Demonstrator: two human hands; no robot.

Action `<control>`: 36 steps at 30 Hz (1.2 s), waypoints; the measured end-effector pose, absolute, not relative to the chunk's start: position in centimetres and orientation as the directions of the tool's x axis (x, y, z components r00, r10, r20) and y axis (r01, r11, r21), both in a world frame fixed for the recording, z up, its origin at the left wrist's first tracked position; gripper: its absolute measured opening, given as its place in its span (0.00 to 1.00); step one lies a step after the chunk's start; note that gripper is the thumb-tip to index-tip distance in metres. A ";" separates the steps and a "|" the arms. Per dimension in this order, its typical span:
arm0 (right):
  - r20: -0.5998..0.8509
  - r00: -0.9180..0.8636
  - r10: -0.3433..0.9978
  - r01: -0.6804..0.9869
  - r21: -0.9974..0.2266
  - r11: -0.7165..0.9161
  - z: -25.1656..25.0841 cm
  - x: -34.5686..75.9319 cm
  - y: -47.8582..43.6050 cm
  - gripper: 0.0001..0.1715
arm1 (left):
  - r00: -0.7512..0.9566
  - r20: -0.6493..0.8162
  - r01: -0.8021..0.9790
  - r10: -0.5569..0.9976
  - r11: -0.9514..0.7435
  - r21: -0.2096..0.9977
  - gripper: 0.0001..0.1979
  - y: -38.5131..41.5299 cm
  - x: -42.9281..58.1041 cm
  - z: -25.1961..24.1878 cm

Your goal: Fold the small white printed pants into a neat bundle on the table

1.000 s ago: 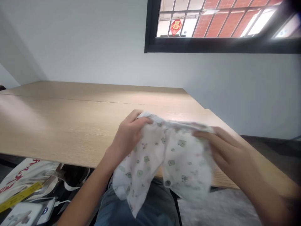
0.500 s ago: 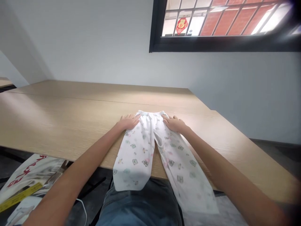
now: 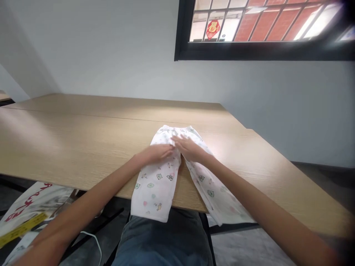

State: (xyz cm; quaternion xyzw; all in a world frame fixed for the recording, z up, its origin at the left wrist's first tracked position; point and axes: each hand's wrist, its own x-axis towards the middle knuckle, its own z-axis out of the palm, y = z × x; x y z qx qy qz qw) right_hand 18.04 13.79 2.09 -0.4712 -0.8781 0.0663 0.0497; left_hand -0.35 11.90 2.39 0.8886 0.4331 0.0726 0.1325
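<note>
While both hands lie flat on it, one pair of white printed baby trousers sits on the wooden table, waistband far side, two legs running toward the person. Both cuffs hang over the near table edge.

Left hand: open, palm down on the upper left leg, no grip. Right hand: open, palm down on the upper right side, no grip either. Fingertips of the left nearly meet those of the right at the middle of the trousers; can't tell if they touch. No cloth pinched or bunched in either hand.

Trousers carry many small green and pink prints, too small to read. The two legs splay slightly, with a narrow gap of tabletop between them.

Table: two panels, one seam running across. Below the near edge, at the person's lap: one pair of jeans. Lower left: one white bag with red lettering, one yellow strip, one white cable — all off the table. Up top: one dark-framed window with one red hanging ornament behind the glass.
</note>
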 end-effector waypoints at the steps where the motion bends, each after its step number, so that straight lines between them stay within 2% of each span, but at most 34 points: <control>1: 0.013 -0.662 0.749 0.731 -0.206 0.650 1.9 17.1 13.2 0.33 | 0.649 -0.006 0.725 0.761 -0.616 0.306 0.23 10.3 -0.3 2.3; 3: -0.005 -0.808 0.589 0.574 -0.233 0.785 1.3 15.4 12.9 0.31 | 0.683 -0.024 0.701 0.730 -0.646 0.301 0.23 6.7 -0.3 1.9; 4: -0.016 -0.826 0.563 0.553 -0.215 0.805 0.9 14.8 13.3 0.29 | 0.689 -0.026 0.700 0.725 -0.655 0.284 0.23 4.8 -0.4 1.6; 6: -0.012 -0.773 0.634 0.624 -0.190 0.758 0.3 13.8 15.0 0.27 | 0.692 -0.014 0.709 0.722 -0.676 0.203 0.24 1.1 -0.5 0.9; 7: -0.003 -0.714 0.700 0.687 -0.198 0.699 0.2 13.7 16.1 0.27 | 0.697 0.016 0.710 0.717 -0.694 0.121 0.25 -0.5 -0.6 0.6; 9: -0.008 -0.606 0.795 0.771 -0.250 0.585 0.4 14.0 18.3 0.26 | 0.703 0.109 0.709 0.703 -0.704 -0.034 0.25 -3.0 -0.9 0.0; 11: -0.043 -0.575 0.817 0.779 -0.336 0.530 1.1 15.1 19.8 0.27 | 0.690 0.191 0.721 0.698 -0.686 -0.098 0.24 -4.3 -1.2 -0.1; 13: -0.081 -0.571 0.817 0.759 -0.430 0.488 2.1 17.1 20.1 0.32 | 0.665 0.211 0.736 0.716 -0.677 -0.023 0.21 -4.2 -1.3 0.4; 15: -0.065 -0.578 0.813 0.688 -0.575 0.443 3.2 19.4 19.4 0.36 | 0.650 0.152 0.733 0.745 -0.667 0.134 0.19 -2.8 -1.0 1.4; 17: -0.024 -0.569 0.822 0.558 -0.746 0.364 4.0 21.8 18.2 0.34 | 0.652 0.091 0.714 0.753 -0.650 0.259 0.20 -0.2 0.3 2.7; 19: -0.036 -0.542 0.840 0.462 -0.848 0.261 4.4 23.6 16.9 0.31 | 0.674 0.085 0.686 0.734 -0.664 0.298 0.23 3.3 2.5 3.9; 21: -0.125 -0.531 0.838 0.505 -0.841 0.194 4.4 24.6 15.8 0.29 | 0.723 0.088 0.638 0.686 -0.710 0.297 0.25 7.0 5.5 4.4; 24: -0.253 -0.521 0.815 0.616 -0.773 0.153 3.8 24.7 15.0 0.28 | 0.762 0.010 0.618 0.648 -0.731 0.290 0.27 10.1 10.1 3.8; 26: -0.235 -0.543 0.806 0.619 -0.761 0.195 3.2 24.3 15.0 0.28 | 0.785 -0.013 0.597 0.620 -0.750 0.285 0.30 9.1 12.5 3.0; 28: -0.154 -0.584 0.797 0.573 -0.774 0.270 2.6 24.0 15.3 0.27 | 0.824 0.000 0.545 0.566 -0.793 0.273 0.30 5.9 14.0 1.9; 31: -0.080 -0.591 0.803 0.511 -0.807 0.295 2.0 23.9 15.6 0.27 | 0.822 0.089 0.542 0.562 -0.821 0.181 0.34 -0.3 15.2 0.1; 33: -0.057 -0.554 0.831 0.488 -0.831 0.269 1.8 23.9 15.6 0.25 | 0.740 0.331 0.618 0.585 -0.786 0.006 0.36 -3.2 15.8 -1.4; 35: -0.003 -0.445 0.895 0.480 -0.845 0.236 1.5 24.0 15.7 0.22 | 0.619 0.571 0.715 0.539 -0.687 -0.127 0.31 -4.4 16.4 -2.9; 36: 0.036 -0.362 0.931 0.487 -0.845 0.222 1.3 24.0 15.8 0.21 | 0.559 0.655 0.753 0.509 -0.642 -0.144 0.26 -4.5 16.8 -3.5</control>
